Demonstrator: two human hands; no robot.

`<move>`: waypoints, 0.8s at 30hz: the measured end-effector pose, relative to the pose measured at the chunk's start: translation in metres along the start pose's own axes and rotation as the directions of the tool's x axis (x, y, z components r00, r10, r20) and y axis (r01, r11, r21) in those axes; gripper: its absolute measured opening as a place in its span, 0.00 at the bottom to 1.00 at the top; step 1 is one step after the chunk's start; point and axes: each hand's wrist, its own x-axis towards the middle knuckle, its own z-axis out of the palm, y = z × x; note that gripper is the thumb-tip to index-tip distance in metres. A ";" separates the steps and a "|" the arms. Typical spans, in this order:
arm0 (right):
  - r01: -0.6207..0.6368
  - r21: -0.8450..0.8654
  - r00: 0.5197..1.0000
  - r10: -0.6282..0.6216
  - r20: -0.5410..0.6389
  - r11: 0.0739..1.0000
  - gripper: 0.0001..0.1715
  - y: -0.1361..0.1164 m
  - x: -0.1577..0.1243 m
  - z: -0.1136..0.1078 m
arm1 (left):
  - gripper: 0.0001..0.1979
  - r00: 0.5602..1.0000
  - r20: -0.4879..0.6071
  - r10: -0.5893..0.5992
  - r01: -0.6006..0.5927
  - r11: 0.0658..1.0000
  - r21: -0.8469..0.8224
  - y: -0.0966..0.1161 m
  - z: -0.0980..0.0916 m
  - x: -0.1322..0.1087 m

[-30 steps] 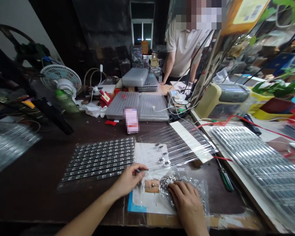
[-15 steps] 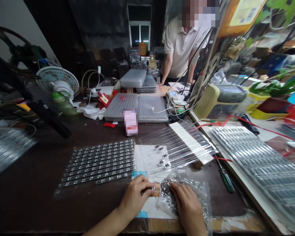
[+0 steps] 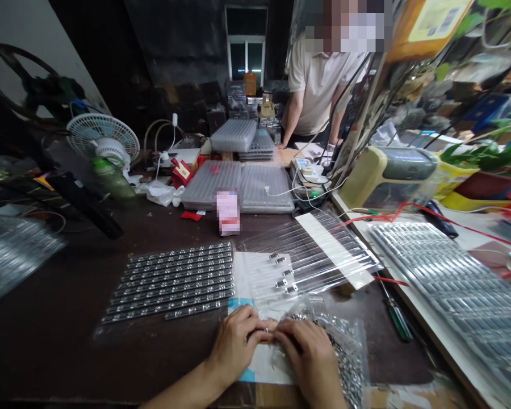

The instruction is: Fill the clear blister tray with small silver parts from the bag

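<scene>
Left hand (image 3: 234, 347) and right hand (image 3: 309, 359): fingers closed together, pinching a small metal part (image 3: 266, 329), mostly hidden, near the front edge of the worktop (image 3: 46, 318). Clear bag of parts (image 3: 344, 346) against right hand: a slip could spill parts over that edge.

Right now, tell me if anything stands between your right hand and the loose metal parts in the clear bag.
Only the clear bag itself: your right hand lies on it, beside the loose metal parts inside.
</scene>
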 end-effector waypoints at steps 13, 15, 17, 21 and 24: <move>0.060 -0.155 0.995 -0.047 0.086 0.986 0.15 0.001 -0.005 0.006 | 0.06 0.980 -0.121 -0.157 0.123 0.961 -0.249 -0.013 -0.008 0.005; 0.148 -0.224 0.987 -0.128 0.102 0.963 0.18 0.016 -0.012 -0.004 | 0.06 0.978 -0.082 -0.192 0.165 0.952 -0.259 -0.010 -0.011 0.008; 0.190 -0.264 0.980 -0.167 0.107 0.946 0.19 0.027 -0.019 -0.012 | 0.06 0.976 -0.041 -0.214 0.197 0.948 -0.251 -0.005 -0.013 0.013; 0.148 -0.247 0.988 -0.134 0.073 0.958 0.16 0.029 -0.022 -0.015 | 0.05 0.987 -0.029 -0.156 0.148 0.969 -0.198 0.007 -0.008 0.017; 0.119 -0.246 0.993 -0.117 0.021 0.962 0.15 0.022 -0.018 -0.012 | 0.06 0.998 -0.043 -0.041 0.035 0.991 -0.127 0.012 0.003 0.012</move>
